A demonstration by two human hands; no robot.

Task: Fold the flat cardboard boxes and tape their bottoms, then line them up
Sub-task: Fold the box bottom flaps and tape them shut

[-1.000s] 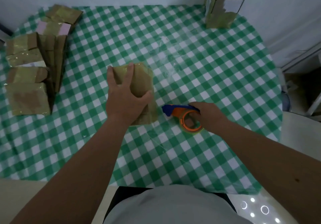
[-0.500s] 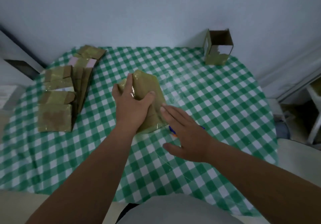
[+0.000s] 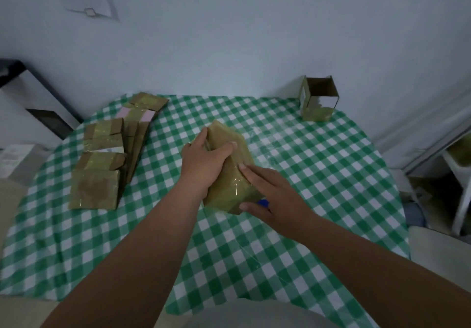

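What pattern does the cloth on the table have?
Green and white checks on the tablecloth, seen best in the head view.

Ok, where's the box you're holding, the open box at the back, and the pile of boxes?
Held box (image 3: 230, 187): head view, taped side.
Open box (image 3: 318, 113): head view, front wall.
Pile of boxes (image 3: 95, 189): head view, nearest box's face.

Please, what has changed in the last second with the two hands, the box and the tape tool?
The right hand let go of the orange and blue tape dispenser, now mostly hidden under it, and moved left to lay straight fingers on the taped brown cardboard box. The left hand still grips the box's top. The stack of flat cardboard boxes and the open box at the far edge stayed put.
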